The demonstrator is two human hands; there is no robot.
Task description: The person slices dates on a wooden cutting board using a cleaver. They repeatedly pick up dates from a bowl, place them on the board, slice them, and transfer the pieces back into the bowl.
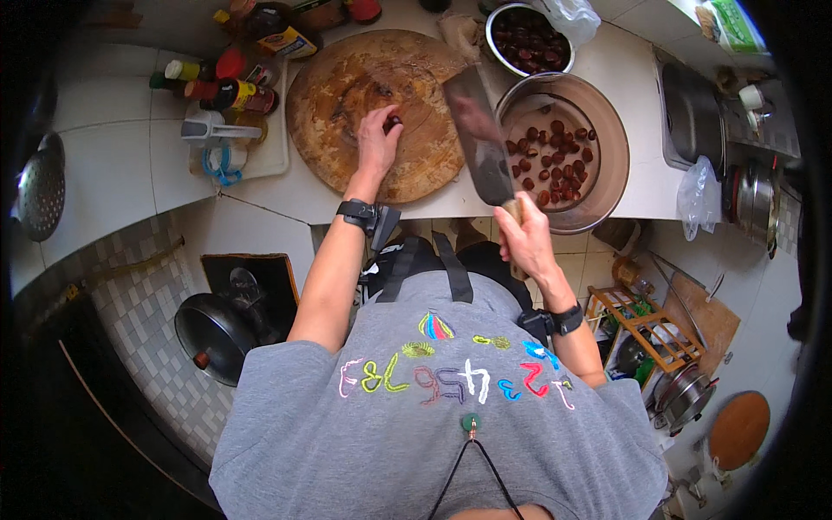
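Observation:
My left hand (379, 142) is over the round wooden chopping board (325, 149), its fingertips and thumb around a dark brown chestnut (392, 123). The fingers partly hide that nut. In my right hand (530, 235) is the wooden handle of a cleaver (480, 140). Its broad blade is raised between the board and a large translucent basin (617, 156), covering part of the basin's left rim. Several chestnuts (557, 158) lie loose on the basin's floor. Behind the basin, a metal bowl (571, 62) is filled with more dark chestnuts (530, 39).
Sauce bottles (244, 96) and a handled plastic jug (221, 129) crowd the left of the board. A clear plastic bag (699, 195) hangs over the counter's front edge, beside the sink (692, 110). A brown cloth (460, 34) lies behind the board.

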